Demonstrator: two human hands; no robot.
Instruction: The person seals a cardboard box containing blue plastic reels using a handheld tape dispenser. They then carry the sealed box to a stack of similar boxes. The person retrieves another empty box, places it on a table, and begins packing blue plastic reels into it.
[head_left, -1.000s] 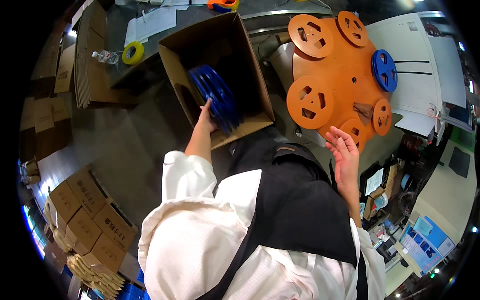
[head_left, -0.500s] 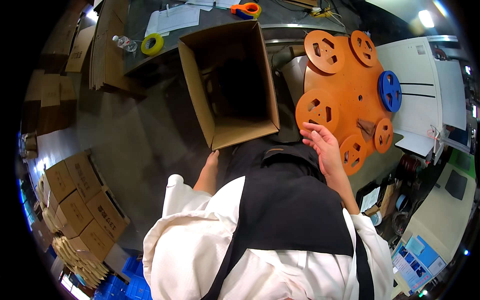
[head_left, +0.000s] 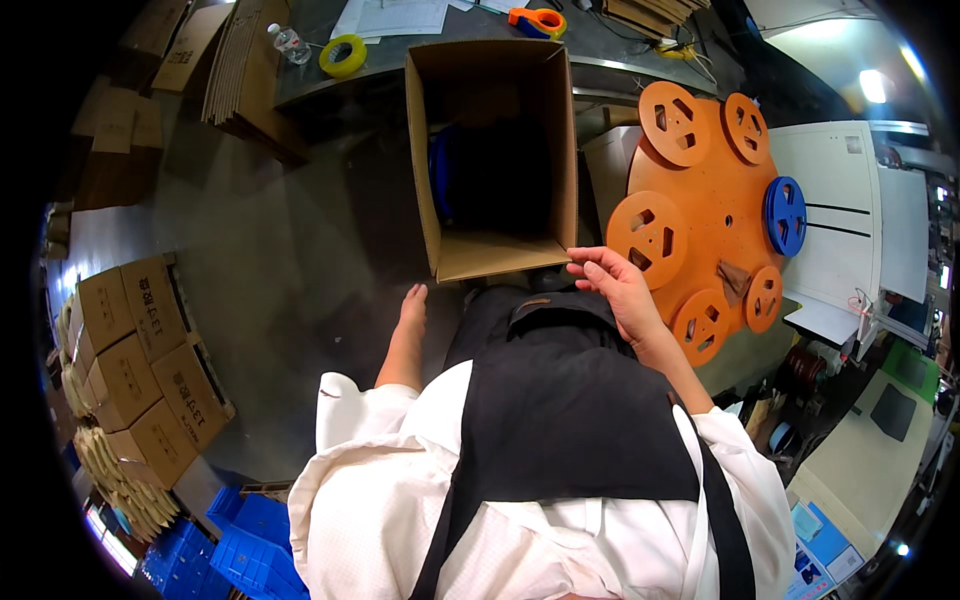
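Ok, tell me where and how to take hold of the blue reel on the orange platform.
The blue reel is probably best taken by its rim and a cut-out, from above and the left: its slotted face points up, and the white panel appears close on its right.

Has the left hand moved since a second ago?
Yes: the left hand has come out of the cardboard box, back toward the black apron.
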